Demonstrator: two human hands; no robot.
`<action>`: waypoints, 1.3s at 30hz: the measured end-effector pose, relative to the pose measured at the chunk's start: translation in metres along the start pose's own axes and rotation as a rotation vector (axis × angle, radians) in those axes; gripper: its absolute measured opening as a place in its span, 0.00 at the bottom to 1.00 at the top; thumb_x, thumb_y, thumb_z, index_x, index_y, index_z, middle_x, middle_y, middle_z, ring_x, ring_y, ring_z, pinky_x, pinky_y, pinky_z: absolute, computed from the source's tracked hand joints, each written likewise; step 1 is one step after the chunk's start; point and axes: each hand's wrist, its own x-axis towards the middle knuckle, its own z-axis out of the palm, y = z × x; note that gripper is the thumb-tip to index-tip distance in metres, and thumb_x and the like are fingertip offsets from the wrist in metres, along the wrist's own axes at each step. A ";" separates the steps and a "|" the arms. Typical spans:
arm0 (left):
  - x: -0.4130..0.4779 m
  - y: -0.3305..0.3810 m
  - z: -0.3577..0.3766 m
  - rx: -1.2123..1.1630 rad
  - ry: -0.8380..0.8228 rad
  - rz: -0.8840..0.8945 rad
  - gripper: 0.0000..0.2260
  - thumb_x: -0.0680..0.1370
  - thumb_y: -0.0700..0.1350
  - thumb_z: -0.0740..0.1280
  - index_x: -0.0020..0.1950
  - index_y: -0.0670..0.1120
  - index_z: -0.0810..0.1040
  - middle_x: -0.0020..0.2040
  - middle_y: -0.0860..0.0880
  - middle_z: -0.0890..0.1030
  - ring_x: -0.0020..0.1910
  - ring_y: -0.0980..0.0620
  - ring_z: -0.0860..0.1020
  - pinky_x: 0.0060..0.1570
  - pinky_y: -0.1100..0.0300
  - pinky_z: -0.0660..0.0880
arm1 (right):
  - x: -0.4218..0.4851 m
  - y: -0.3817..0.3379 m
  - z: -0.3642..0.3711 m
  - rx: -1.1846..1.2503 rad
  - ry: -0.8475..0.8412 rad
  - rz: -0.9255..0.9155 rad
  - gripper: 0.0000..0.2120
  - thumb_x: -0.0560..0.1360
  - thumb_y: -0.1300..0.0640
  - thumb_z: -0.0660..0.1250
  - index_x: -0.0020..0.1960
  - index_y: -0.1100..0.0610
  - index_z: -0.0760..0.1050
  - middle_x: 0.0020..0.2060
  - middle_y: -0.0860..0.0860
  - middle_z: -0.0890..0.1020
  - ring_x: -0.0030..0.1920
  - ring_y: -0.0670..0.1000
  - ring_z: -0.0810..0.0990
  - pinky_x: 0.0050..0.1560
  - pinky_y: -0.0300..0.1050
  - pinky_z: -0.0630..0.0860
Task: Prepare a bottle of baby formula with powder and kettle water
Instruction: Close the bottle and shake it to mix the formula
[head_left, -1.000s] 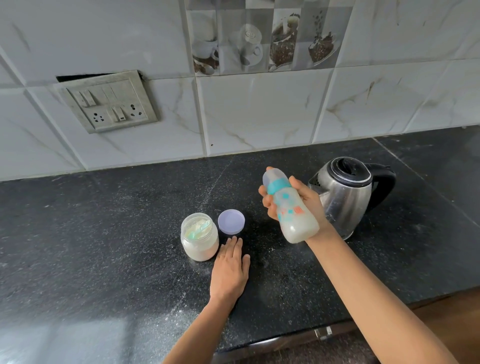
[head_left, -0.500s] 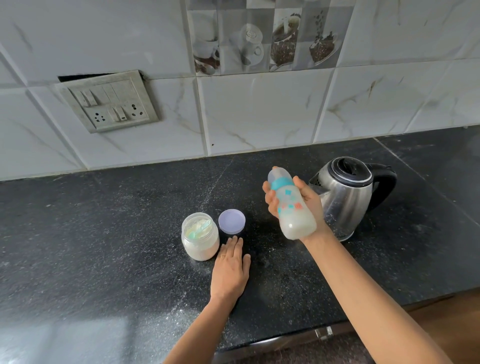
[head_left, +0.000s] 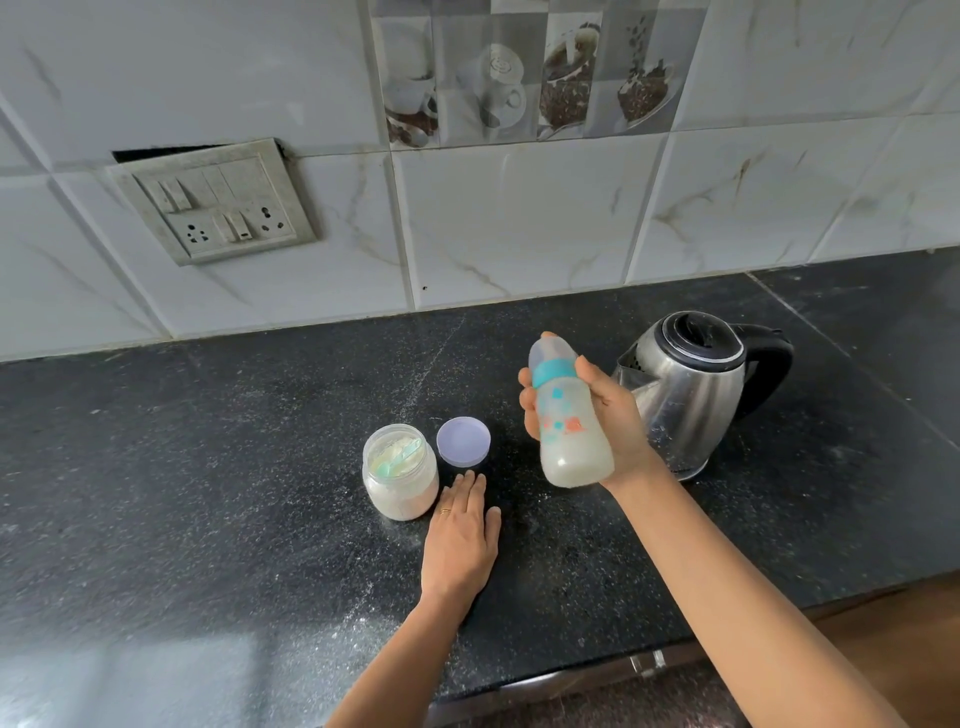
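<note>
My right hand (head_left: 618, 426) grips a capped baby bottle (head_left: 569, 415) with a teal collar, held above the black counter (head_left: 208, 493) and tilted with its cap toward the wall. Milky liquid fills its lower part. My left hand (head_left: 460, 540) rests flat on the counter, fingers straight, just right of an open jar of white powder (head_left: 400, 478) with a teal scoop inside. The jar's lilac lid (head_left: 463, 440) lies behind my fingertips. A steel kettle (head_left: 691, 389) with a black lid and handle stands right behind the bottle.
A tiled wall with a switch and socket plate (head_left: 218, 200) runs along the back. Powder dust speckles the counter. The counter's front edge (head_left: 571, 675) is near my forearms, with a metal drawer fitting below.
The bottle in my right hand has shifted slightly up and down and changed its tilt a little. My left hand, the jar, the lid and the kettle have stayed in place.
</note>
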 end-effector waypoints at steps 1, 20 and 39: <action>0.000 0.000 0.000 0.001 -0.001 -0.001 0.22 0.82 0.50 0.54 0.74 0.44 0.62 0.75 0.46 0.63 0.75 0.51 0.57 0.72 0.61 0.46 | 0.000 0.000 -0.001 0.020 -0.003 0.002 0.36 0.68 0.53 0.75 0.71 0.54 0.62 0.52 0.58 0.78 0.46 0.55 0.80 0.45 0.51 0.80; 0.000 0.000 0.000 -0.002 0.011 0.007 0.22 0.82 0.50 0.55 0.74 0.44 0.63 0.74 0.46 0.64 0.74 0.50 0.58 0.71 0.62 0.46 | 0.022 -0.002 0.031 0.431 0.465 0.025 0.15 0.77 0.56 0.64 0.60 0.62 0.67 0.51 0.65 0.74 0.47 0.64 0.76 0.36 0.61 0.81; -0.001 -0.002 0.003 0.001 0.014 0.003 0.22 0.81 0.50 0.55 0.74 0.44 0.63 0.74 0.46 0.64 0.74 0.50 0.58 0.73 0.60 0.47 | 0.014 -0.012 0.045 0.379 0.463 -0.058 0.11 0.81 0.54 0.59 0.52 0.63 0.70 0.38 0.66 0.80 0.45 0.64 0.76 0.40 0.61 0.79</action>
